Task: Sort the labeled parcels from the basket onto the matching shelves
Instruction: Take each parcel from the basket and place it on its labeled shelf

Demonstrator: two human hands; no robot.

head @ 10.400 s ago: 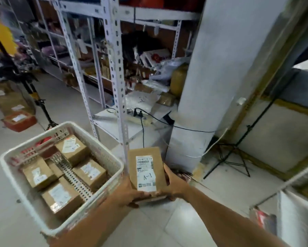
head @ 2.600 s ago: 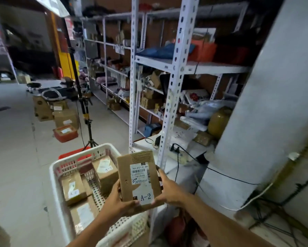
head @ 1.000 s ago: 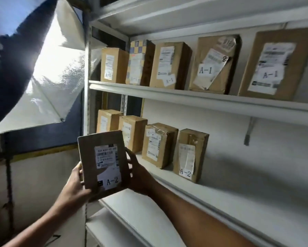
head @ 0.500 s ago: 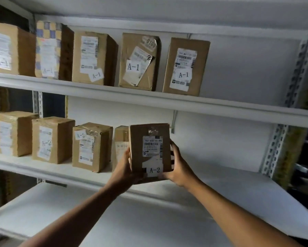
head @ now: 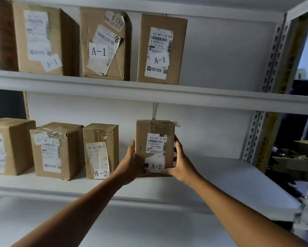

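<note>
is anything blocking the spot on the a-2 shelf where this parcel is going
Nothing visible does. The held A-2 parcel, gripped by the left hand and right hand, is at the lower shelf, with bare shelf right of the nearest A-2 box.

At nine o'clock we lose part of the leftmost lower-shelf box [head: 6, 147] to the frame edge, its label too blurred to read. The left hand [head: 131, 164] and right hand [head: 180, 162] cover the held parcel's [head: 155, 147] lower corners, so we cannot tell whether it touches the shelf [head: 229, 177]. At three o'clock the clutter [head: 295, 157] beyond the upright blurs.
</note>
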